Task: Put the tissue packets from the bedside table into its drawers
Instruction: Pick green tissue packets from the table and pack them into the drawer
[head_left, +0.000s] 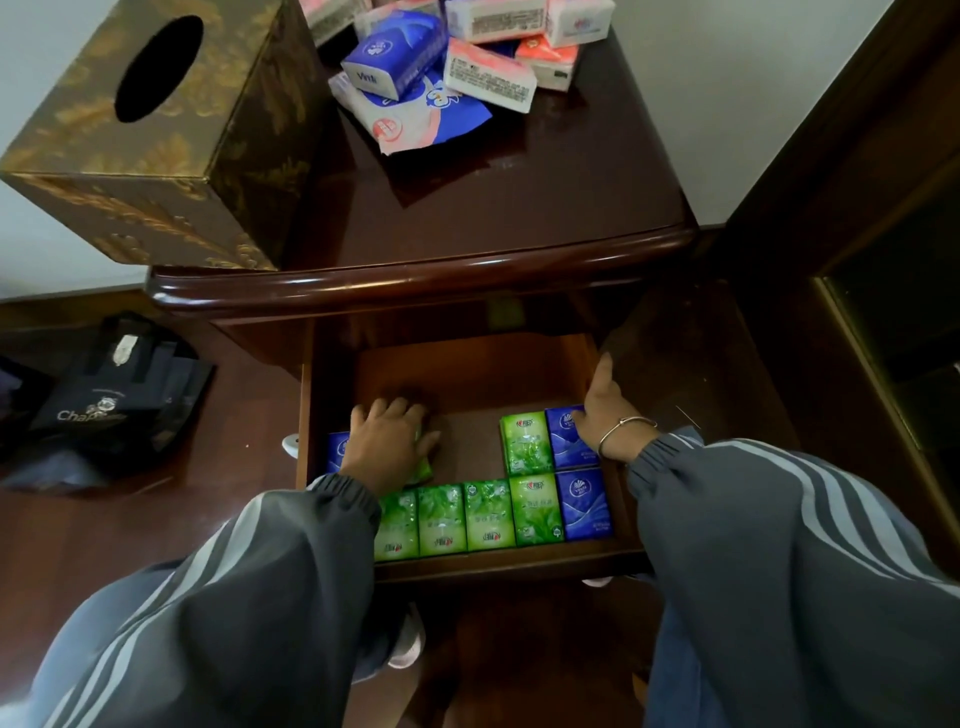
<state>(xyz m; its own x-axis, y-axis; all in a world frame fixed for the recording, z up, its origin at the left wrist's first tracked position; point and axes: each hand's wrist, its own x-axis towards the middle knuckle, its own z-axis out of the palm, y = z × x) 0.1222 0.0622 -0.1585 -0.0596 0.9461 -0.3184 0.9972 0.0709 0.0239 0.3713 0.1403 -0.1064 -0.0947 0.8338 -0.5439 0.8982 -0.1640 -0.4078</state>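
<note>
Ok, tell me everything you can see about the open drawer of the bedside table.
The drawer is dark reddish-brown wood, pulled open beneath the top of the bedside table. Its floor is bare at the back. A row of green tissue packets lines the front, ending in a front blue packet at the right. The left hand curls over one green packet near the left wall. The right hand touches the rear blue packet by the right wall.

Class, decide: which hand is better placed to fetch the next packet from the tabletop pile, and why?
Probably right. The right hand lies flat on a blue packet, free to lift toward the pile; the left hand grips a green packet.
</note>
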